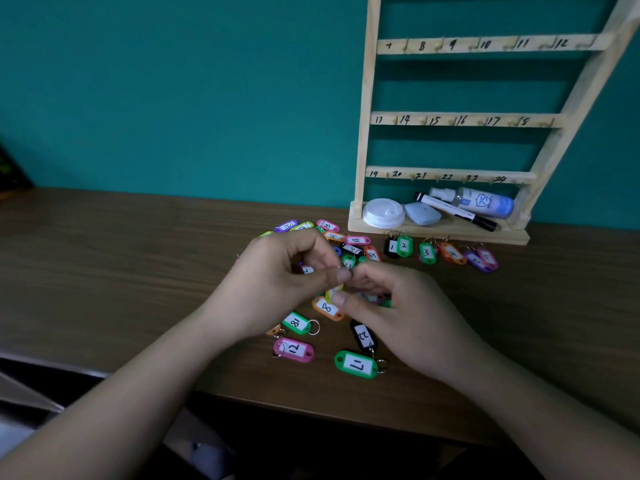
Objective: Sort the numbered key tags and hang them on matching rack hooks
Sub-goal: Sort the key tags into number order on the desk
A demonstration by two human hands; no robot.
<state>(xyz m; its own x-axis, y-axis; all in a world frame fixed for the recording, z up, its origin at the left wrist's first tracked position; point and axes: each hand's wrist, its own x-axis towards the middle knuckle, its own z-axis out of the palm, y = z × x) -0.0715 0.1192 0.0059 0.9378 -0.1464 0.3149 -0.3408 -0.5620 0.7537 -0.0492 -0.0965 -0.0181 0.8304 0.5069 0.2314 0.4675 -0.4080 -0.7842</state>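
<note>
Yellow-green key tag (pixel 334 291): being held over the surface (pixel 138 254), in front and to the left of the rack (pixel 365 133). Left hand (pixel 284 282) grip is pinching its upper ring end, and right hand (pixel 401 310) grip is pinching its lower body. Long axis is standing near upright, ring end pointing up. Number hidden.

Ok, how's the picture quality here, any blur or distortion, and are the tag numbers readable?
Head view: wide-angle distortion slants the rack; light is dim and even, no glare; tag 17 and tag 12 read clearly; the yellow tag pinched between left hand and right hand is soft and mostly hidden, number unreadable.
</note>
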